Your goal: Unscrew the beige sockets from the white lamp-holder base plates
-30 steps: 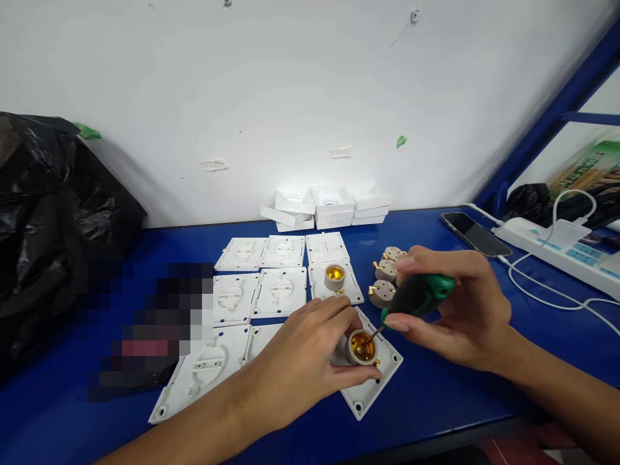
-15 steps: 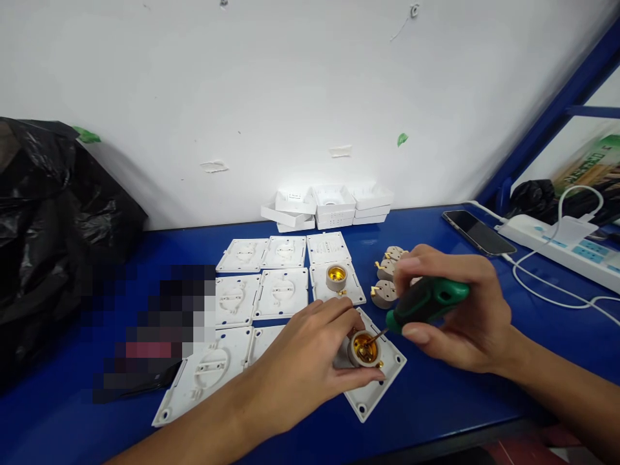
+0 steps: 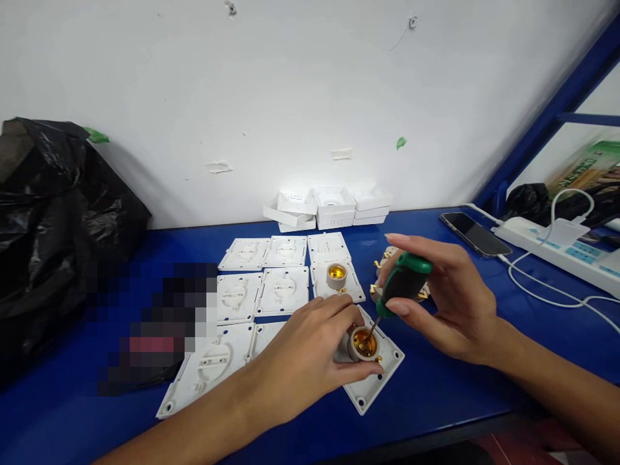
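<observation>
My left hand (image 3: 314, 355) grips a round lamp socket (image 3: 364, 344) with a brass-coloured inside, thumb in front and fingers behind. The socket sits on a square white plate (image 3: 372, 391) turned cornerwise on the blue table. In my right hand (image 3: 440, 300) is a screwdriver (image 3: 405, 281) with a green and black handle, held between thumb and fingers. Its shaft slants down into the socket; the tip is hard to make out. Just behind, another lamp socket (image 3: 337, 276) stands on a second white plate (image 3: 317, 284). Several loose sockets (image 3: 382, 261) lie partly hidden behind my right hand.
More white plates (image 3: 283, 292) lie in rows at left. White square boxes (image 3: 334, 205) are stacked against the wall. A phone (image 3: 475, 234) and a power strip (image 3: 547, 242) with white cables lie at right. A black plastic bag (image 3: 62, 213) bulges at far left.
My right hand has shifted left, and the screwdriver has swung from a low slant to a steeper one. My left hand still grips the socket.
</observation>
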Available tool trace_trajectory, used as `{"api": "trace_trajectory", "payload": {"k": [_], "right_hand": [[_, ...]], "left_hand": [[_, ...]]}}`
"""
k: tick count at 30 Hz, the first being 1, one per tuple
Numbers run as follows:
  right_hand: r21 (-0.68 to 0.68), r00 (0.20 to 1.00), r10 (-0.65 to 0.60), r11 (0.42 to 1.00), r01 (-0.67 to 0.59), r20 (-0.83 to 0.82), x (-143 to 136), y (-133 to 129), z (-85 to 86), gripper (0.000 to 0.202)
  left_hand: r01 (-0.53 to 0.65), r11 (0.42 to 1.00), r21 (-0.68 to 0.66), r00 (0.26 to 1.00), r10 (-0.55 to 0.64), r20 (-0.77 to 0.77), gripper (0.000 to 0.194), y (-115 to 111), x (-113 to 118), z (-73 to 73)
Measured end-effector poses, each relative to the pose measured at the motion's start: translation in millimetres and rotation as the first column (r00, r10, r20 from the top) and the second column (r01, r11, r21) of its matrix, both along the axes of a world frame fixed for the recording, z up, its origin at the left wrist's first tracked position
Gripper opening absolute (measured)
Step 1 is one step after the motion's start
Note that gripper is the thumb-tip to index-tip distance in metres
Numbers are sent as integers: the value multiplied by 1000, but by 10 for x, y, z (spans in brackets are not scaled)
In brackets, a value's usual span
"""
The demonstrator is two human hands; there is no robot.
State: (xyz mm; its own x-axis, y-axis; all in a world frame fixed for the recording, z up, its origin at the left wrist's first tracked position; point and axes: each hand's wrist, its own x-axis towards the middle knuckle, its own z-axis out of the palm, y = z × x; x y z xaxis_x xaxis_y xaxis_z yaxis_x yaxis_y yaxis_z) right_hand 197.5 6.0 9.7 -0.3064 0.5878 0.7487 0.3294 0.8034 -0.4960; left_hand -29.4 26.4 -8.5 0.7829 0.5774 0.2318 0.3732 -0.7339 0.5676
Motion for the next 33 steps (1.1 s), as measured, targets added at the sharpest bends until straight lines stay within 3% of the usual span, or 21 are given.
{"api": "trace_trajectory", "payload": {"k": [3,8,13,19,26,31,33], "right_hand": [[83,1000,-9,997,12,-28,1,4,-7,79],[-55,995,85,995,-82,51,-4,-11,30,73],[2,1000,16,1000,-16,-16,-29,-9,-21,76],[-35,997,73,997,-73,3,-40,22,-1,69],[186,998,47,982,-38,-45,-61,96,23,76],[11,999,34,999,-34,5,-68,27,54,69],[34,1000,27,999,-27,-5,-64,28,57,69]], "left_hand": [[-12,1000,20,1000,12,5,37,-3,-1,-7],[0,1000,-31,1000,0,-18,35,3,2,30],[-8,1000,-29,1000,7,-12,39,-2,-3,22],[0,1000,-14,1000,-1,-8,40,-1,-3,1],[-1,999,42,1000,1,1,37,5,-2,-15],[-8,1000,-13,999,8,-39,34,4,3,29],[-8,1000,-7,999,8,-36,35,2,4,27]]}}
